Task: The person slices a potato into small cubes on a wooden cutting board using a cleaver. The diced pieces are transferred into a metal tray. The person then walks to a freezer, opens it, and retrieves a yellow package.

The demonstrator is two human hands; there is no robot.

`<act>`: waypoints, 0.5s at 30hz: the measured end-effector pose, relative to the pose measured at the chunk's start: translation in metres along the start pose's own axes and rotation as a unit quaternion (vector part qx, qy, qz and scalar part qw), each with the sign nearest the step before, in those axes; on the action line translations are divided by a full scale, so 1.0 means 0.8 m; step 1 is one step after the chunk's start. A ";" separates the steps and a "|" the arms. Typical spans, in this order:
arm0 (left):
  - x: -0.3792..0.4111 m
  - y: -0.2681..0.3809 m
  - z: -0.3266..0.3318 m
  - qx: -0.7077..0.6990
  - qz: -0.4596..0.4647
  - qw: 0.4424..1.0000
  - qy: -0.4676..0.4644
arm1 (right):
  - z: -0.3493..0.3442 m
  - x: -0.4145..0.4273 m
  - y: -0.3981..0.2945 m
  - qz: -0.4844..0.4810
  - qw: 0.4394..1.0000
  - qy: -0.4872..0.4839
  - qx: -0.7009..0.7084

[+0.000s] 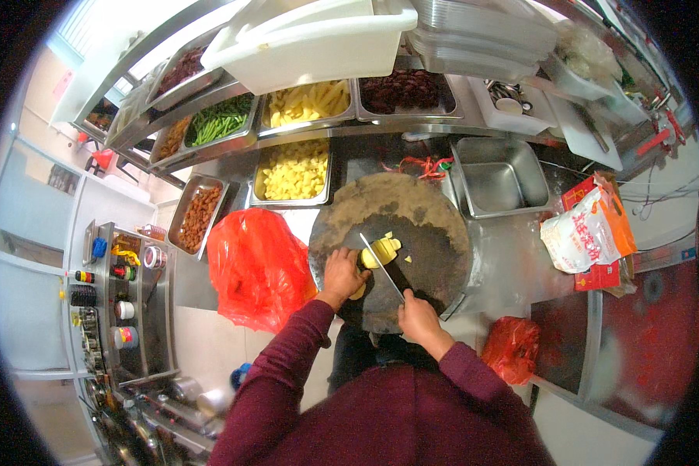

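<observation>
On a round, dark-stained chopping block (437, 204) lies a peeled potato (384, 251), partly cut, with small pieces beside its far end. My right hand (422, 317) grips a kitchen knife (382, 268), whose blade crosses the potato. My left hand (342, 274) rests at the potato's left end, its fingers bent against it; whether it grips the potato is partly hidden. Another pale yellow piece (358, 291) shows beside the left thumb. Behind the block, a steel pan (292, 203) holds cubed potato.
A red plastic bag (256, 268) lies left of the block. An empty steel pan (504, 180) stands behind it at right, near a printed food bag (582, 230). The overhead shelf (303, 131) carries food pans and white tubs (314, 52).
</observation>
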State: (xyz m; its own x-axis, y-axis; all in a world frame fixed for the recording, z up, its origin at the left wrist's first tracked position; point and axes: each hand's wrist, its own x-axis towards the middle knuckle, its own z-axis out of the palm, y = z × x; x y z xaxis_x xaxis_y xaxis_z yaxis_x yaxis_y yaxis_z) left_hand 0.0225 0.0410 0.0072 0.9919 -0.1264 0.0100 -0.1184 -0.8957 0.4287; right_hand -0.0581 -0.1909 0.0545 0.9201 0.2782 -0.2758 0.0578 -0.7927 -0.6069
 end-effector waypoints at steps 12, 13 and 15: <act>0.006 -0.003 0.012 0.020 0.014 0.999 0.021 | 0.007 0.008 0.019 0.010 0.999 -0.028 -0.020; 0.005 -0.004 0.013 0.019 0.014 0.999 0.023 | 0.007 0.005 0.022 0.008 0.999 -0.030 -0.021; 0.005 -0.005 0.015 0.020 0.014 0.999 0.023 | 0.008 -0.008 0.034 0.006 0.999 -0.035 -0.022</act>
State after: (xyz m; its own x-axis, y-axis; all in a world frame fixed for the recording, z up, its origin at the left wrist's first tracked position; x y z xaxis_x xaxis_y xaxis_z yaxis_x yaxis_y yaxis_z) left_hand 0.0267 0.0391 -0.0057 0.9892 -0.1322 0.0633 -0.1465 -0.9082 0.3921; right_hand -0.0651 -0.2108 0.0354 0.8917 0.3048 -0.3347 0.0659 -0.8190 -0.5700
